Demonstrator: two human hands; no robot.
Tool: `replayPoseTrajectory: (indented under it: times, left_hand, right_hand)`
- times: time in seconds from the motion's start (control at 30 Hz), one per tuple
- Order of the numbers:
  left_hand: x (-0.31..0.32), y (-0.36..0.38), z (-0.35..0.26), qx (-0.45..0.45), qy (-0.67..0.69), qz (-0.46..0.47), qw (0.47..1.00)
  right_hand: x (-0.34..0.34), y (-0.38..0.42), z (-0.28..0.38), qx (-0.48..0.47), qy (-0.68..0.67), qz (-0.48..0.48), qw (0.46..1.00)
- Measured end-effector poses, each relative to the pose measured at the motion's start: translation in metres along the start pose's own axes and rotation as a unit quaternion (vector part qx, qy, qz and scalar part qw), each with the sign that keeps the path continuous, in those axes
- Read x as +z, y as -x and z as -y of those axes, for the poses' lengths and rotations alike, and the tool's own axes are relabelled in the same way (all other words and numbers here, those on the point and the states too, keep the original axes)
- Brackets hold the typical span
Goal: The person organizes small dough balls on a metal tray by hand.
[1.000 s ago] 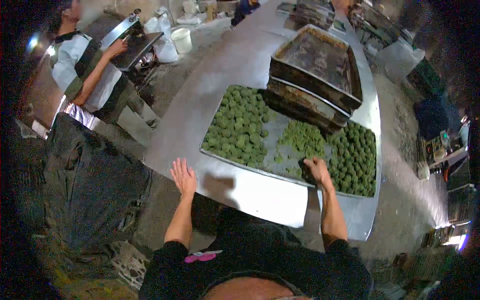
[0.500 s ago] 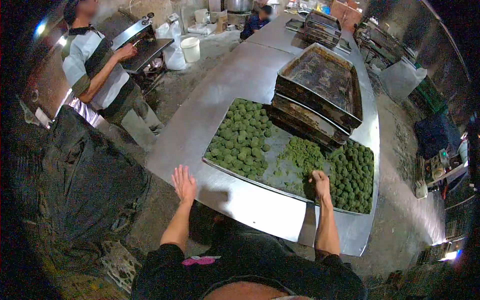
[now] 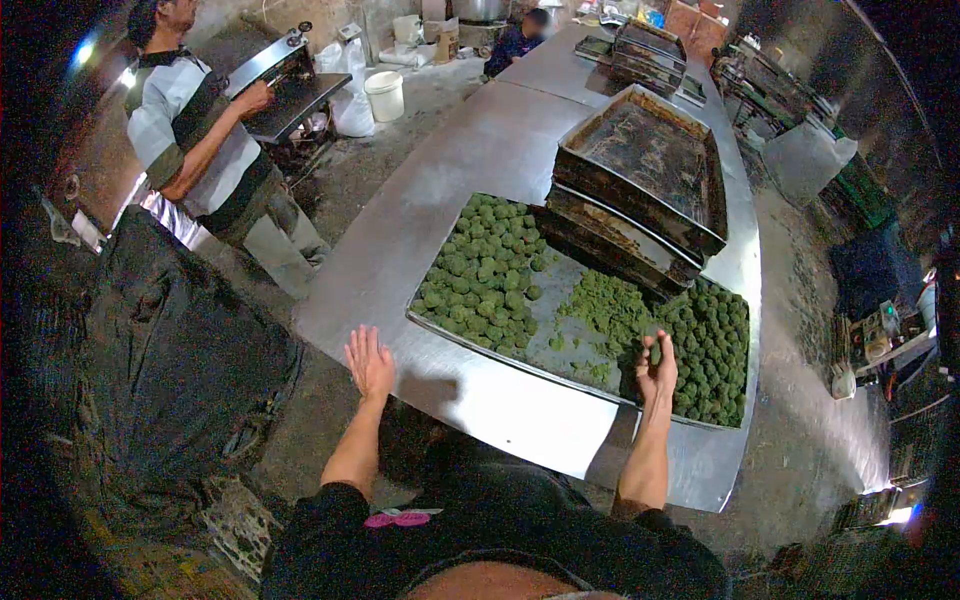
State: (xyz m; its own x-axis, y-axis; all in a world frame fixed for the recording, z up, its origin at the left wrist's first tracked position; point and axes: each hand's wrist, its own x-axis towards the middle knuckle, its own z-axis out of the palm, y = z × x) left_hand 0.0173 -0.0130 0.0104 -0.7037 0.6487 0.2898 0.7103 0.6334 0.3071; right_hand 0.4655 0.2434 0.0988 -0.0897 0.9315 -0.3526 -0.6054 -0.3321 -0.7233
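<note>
R hand (image 3: pixel 655 372) now turned palm-up, half-curled w/ 1 green lump (image 3: pixel 656 353), which I'd log as in work; L hand (image 3: pixel 370 366) open, empty

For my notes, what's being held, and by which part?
Right hand seems to hold a green ball by its sides, between thumb and fingers; left hand empty.

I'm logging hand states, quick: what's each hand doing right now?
Left hand: open, nothing visible in it.
Right hand: partly closed, apparently holding a green ball.
</note>
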Motion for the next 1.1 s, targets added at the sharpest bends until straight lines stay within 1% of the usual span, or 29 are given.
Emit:
replayPoseTrajectory:
  times: [0.03,0.07,0.13,0.17,0.2,0.23,0.27,0.3,0.33,0.4,0.43,0.47,0.53,0.57,0.6,0.67,0.7,0.73,0.8,0.83,0.87,0.9,0.93,0.97,1.0,1.07,1.1]
  left_hand:
    - [-0.001,0.000,-0.001,0.001,0.000,0.000,1.000]
    - [-0.002,0.000,-0.001,0.003,-0.001,-0.001,1.000]
    - [-0.002,0.000,-0.001,0.007,-0.004,-0.001,1.000]
    - [-0.001,0.000,0.000,0.009,-0.004,0.001,1.000]
    - [0.000,0.000,0.001,0.010,-0.004,0.004,1.000]
    - [0.000,0.001,0.002,0.010,-0.004,0.004,1.000]
    - [0.000,0.001,0.002,0.011,-0.002,0.002,1.000]
    - [0.001,0.001,0.003,0.011,0.001,-0.001,1.000]
    - [0.000,0.001,0.002,0.008,0.001,-0.001,1.000]
    - [-0.001,0.001,0.001,0.013,0.003,-0.008,1.000]
    - [-0.001,0.001,0.002,0.012,0.004,-0.006,1.000]
    - [-0.001,0.001,0.002,0.010,0.000,-0.006,1.000]
    - [0.001,0.000,0.001,0.006,-0.003,-0.008,1.000]
    - [0.002,0.000,0.003,0.006,-0.004,-0.008,1.000]
    - [0.003,0.000,0.004,0.006,-0.005,-0.009,1.000]
    - [0.005,0.000,0.005,0.011,-0.012,-0.013,1.000]
    - [0.005,0.001,0.005,0.017,-0.019,-0.015,1.000]
    - [0.004,0.000,0.004,0.018,-0.020,-0.015,1.000]
    - [-0.002,-0.001,-0.001,-0.009,0.012,0.005,1.000]
    - [-0.003,-0.002,-0.001,-0.008,0.011,0.007,1.000]
    - [-0.002,-0.002,0.000,-0.008,0.007,0.010,1.000]
    - [-0.001,-0.001,0.001,-0.009,0.003,0.014,1.000]
    - [0.002,-0.002,0.002,-0.012,0.001,0.019,1.000]
    - [0.006,-0.004,0.004,-0.011,-0.003,0.017,1.000]
    - [0.008,-0.003,0.007,-0.011,-0.009,0.020,1.000]
    - [0.002,-0.001,0.003,0.043,-0.027,-0.052,0.997]
    - [-0.001,0.000,0.003,0.028,-0.022,-0.021,0.999]
  right_hand:
    - [0.010,-0.005,-0.004,0.012,-0.052,-0.062,0.997]
    - [0.008,-0.007,-0.007,0.011,-0.053,-0.062,0.997]
    - [0.007,-0.011,-0.016,-0.006,0.073,-0.005,0.997]
    - [0.009,-0.013,-0.019,0.004,0.115,-0.021,0.993]
    - [0.013,-0.015,-0.023,0.005,0.114,-0.021,0.993]
    - [0.015,-0.017,-0.027,-0.047,0.195,-0.065,0.977]
    - [0.018,-0.018,-0.029,-0.098,0.275,-0.107,0.950]
    - [0.016,-0.022,-0.025,-0.079,0.339,-0.128,0.929]
    - [0.012,-0.022,-0.022,-0.079,0.341,-0.126,0.928]
    - [0.003,-0.021,-0.018,-0.057,0.334,0.060,0.939]
    - [0.031,0.007,-0.001,0.015,0.238,0.061,0.969]
    - [0.027,0.007,0.000,0.015,0.239,0.061,0.969]
    - [0.012,0.005,0.003,-0.018,0.062,0.047,0.997]
    - [0.002,-0.001,-0.001,-0.010,-0.022,-0.026,0.999]
    - [-0.005,-0.010,-0.008,-0.009,-0.021,-0.025,0.999]
    - [-0.006,-0.019,-0.017,0.024,-0.060,-0.006,0.998]
    - [-0.006,-0.024,-0.023,0.037,0.031,-0.042,0.998]
    - [0.001,-0.025,-0.029,0.004,0.090,-0.050,0.995]
    - [0.017,-0.028,-0.032,0.005,0.211,-0.113,0.971]
    - [0.018,-0.032,-0.032,0.007,0.210,-0.115,0.971]
    - [0.020,-0.036,-0.032,-0.023,0.326,-0.107,0.939]
    - [0.021,-0.041,-0.032,-0.053,0.438,-0.096,0.892]
    - [0.028,-0.035,-0.028,-0.047,0.442,-0.096,0.891]
    - [0.039,-0.018,-0.019,-0.042,0.386,0.007,0.921]
    - [0.046,-0.002,-0.012,-0.030,0.324,0.105,0.940]
    - [0.052,0.011,-0.007,-0.038,0.261,0.053,0.963]
    - [0.037,0.006,-0.009,-0.001,0.188,0.038,0.982]
